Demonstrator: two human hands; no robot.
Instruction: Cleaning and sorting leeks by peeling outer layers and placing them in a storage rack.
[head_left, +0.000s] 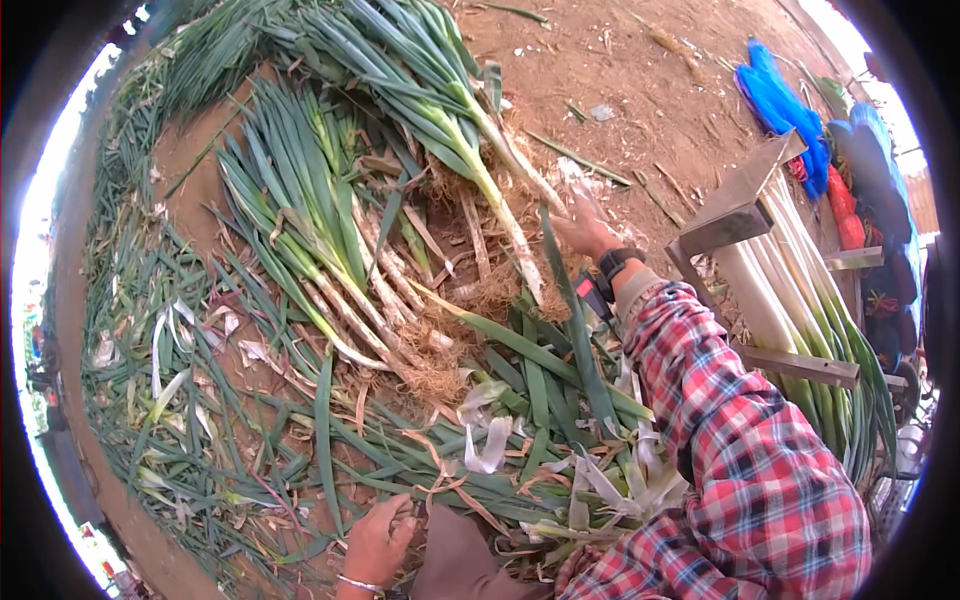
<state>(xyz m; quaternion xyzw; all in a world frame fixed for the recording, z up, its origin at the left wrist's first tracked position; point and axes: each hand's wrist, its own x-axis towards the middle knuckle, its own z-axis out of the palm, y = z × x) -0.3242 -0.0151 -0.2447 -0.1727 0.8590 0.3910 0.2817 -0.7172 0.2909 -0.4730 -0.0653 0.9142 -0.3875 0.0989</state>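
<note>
My right hand [588, 232], with a dark watch on its wrist, reaches out and closes at the root end of a long leek [515, 160]. That leek's green leaves stretch away over the pile to the upper left. Another leek [497, 205] lies beside it, its roots toward me. To the left rests a bunch of untrimmed leeks [300, 215] with brown, tangled roots [430, 375]. My left hand [380, 540], wearing a bangle, is low by my knee with curled fingers; whatever is in them is hidden. A dark and red object [592, 293], its kind unclear, shows below my right wrist.
Stripped leaves [500, 445] cover the ground before me and to the left. On the right, a wooden rack [735, 215] holds cleaned white leeks [765, 285]. Beyond it lie a blue plastic sheet [775, 95] and a red bundle [845, 210] on bare soil.
</note>
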